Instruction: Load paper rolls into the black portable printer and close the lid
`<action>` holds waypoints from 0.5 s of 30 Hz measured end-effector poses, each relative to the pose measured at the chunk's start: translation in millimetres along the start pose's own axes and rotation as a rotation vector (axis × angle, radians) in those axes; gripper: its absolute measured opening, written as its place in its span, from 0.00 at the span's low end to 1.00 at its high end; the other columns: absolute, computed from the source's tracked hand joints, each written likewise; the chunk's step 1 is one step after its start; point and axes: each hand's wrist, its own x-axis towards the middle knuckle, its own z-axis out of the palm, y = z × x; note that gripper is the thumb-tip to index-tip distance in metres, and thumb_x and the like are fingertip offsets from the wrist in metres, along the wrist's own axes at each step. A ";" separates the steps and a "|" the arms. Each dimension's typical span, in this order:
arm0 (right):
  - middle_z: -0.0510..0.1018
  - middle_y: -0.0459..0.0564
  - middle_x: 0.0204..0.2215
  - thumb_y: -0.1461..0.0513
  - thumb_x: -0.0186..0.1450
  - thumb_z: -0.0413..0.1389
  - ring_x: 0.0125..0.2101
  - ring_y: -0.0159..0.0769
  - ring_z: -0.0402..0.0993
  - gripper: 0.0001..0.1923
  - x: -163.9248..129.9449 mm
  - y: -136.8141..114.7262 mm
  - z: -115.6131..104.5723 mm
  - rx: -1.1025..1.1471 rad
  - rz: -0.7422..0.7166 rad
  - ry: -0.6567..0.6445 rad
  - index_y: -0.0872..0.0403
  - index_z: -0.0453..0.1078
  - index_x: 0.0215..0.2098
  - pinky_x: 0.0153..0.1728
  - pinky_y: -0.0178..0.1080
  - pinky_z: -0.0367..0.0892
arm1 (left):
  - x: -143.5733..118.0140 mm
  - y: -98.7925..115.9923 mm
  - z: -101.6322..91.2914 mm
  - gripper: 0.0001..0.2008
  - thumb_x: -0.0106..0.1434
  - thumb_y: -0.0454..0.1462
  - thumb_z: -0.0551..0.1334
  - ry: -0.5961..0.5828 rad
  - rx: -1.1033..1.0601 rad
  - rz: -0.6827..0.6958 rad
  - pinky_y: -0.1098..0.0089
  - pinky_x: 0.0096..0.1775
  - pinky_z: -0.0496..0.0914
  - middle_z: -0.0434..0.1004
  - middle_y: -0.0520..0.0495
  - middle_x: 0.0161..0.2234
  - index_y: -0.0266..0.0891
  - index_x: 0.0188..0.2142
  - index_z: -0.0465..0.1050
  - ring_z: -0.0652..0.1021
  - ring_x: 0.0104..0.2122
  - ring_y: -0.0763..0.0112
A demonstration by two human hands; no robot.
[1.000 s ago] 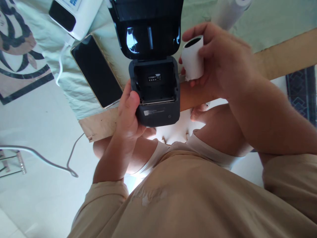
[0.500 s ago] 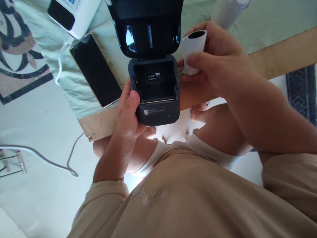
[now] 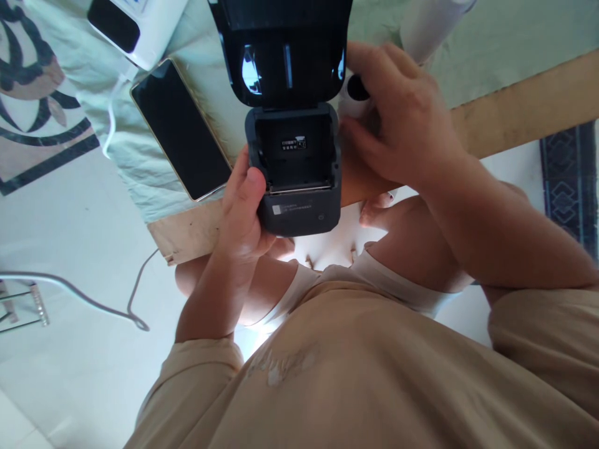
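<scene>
A small dark grey printer [image 3: 296, 178] sits at the edge of a wooden board, its lid [image 3: 283, 53] tipped up and back. The paper bay below the lid is bare. My left hand [image 3: 243, 212] grips the printer's left side, thumb on its top rim. My right hand [image 3: 402, 118] is closed over a small white paper roll [image 3: 350, 100], just right of the open bay. Only the roll's dark core hole and a sliver of white show between my fingers.
A black-screened phone [image 3: 182, 131] lies left of the printer on pale green cloth. A white device [image 3: 135, 25] with a cable sits at top left. Another white roll [image 3: 430, 22] is at top right. A grey cable [image 3: 93, 305] trails across the floor.
My right hand has carried the paper roll down and left, closer to the printer's open bay, and my fingers now cover most of it. My left hand stays on the printer.
</scene>
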 end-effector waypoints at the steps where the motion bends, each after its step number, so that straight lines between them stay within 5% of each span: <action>1: 0.77 0.55 0.62 0.66 0.67 0.55 0.61 0.50 0.75 0.37 -0.6 -1.0 0.1 -0.059 0.008 -0.023 0.48 0.68 0.74 0.65 0.52 0.74 | 0.0 -0.4 -0.5 0.34 0.55 0.65 0.79 -0.003 0.004 0.008 0.41 0.56 0.84 0.89 0.46 0.51 0.52 0.53 0.83 0.82 0.65 0.36; 5: 0.74 0.59 0.63 0.64 0.67 0.56 0.63 0.47 0.73 0.36 -2.1 -2.9 0.8 -0.141 -0.008 -0.050 0.50 0.67 0.73 0.70 0.49 0.71 | -0.1 -3.0 -1.6 0.35 0.58 0.67 0.76 -0.031 0.020 0.028 0.39 0.56 0.83 0.90 0.48 0.50 0.54 0.57 0.82 0.79 0.68 0.33; 15: 0.70 0.60 0.58 0.67 0.65 0.56 0.59 0.45 0.72 0.31 0.0 3.5 6.6 -0.101 -0.008 -0.014 0.47 0.75 0.65 0.65 0.48 0.75 | 0.3 -0.3 0.3 0.24 0.60 0.61 0.77 -0.020 0.026 0.048 0.46 0.59 0.83 0.89 0.47 0.52 0.52 0.47 0.83 0.80 0.69 0.41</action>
